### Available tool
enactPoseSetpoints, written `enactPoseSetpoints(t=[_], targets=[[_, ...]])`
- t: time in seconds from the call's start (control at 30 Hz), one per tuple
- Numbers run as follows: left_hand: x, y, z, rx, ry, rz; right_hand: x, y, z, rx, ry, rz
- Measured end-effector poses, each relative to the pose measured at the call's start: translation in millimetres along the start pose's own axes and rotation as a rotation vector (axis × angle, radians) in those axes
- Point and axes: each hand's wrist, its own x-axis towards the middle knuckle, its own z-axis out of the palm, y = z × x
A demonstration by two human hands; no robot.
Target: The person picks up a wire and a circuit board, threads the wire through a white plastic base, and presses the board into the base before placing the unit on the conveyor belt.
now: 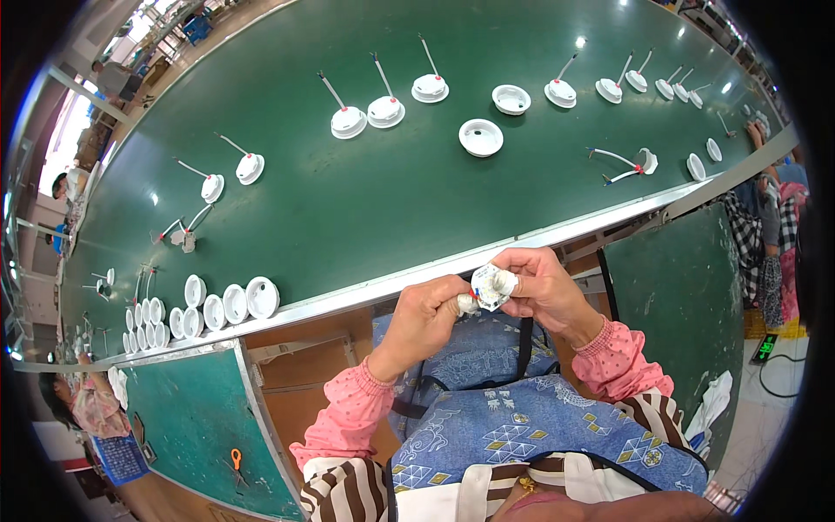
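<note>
**Two-Handed Grip on Small White Part, Below Belt Edge**

The left hand (426,317) and right hand (544,287) both close narrowly on one small white part (493,285), held above the lap, just short of the metal rail (409,277); this two-sided pinch probably steadies it for finger work; red and blue wire ends show at its left side. The green belt (348,200) beyond carries white round housings (481,137), spaced well apart; a packed row of them (222,304) lies left; open room remains directly ahead.

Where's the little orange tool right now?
In the head view, the orange tool lies at lower left on the teal side table, beside the person's left sleeve, below the stacked white housings.
</note>
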Motion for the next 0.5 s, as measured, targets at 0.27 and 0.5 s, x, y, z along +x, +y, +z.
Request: enactPoseSetpoints(t=[0.27,0.5], targets=[[-33,-11,-17,0.078,0.06,-0.204,-5,-4,-2,-0.074,0.127,-0.09],[-67,-7,-21,0.41,0.404,-0.008,13,-3,1,-0.01,-0.04,-0.118]])
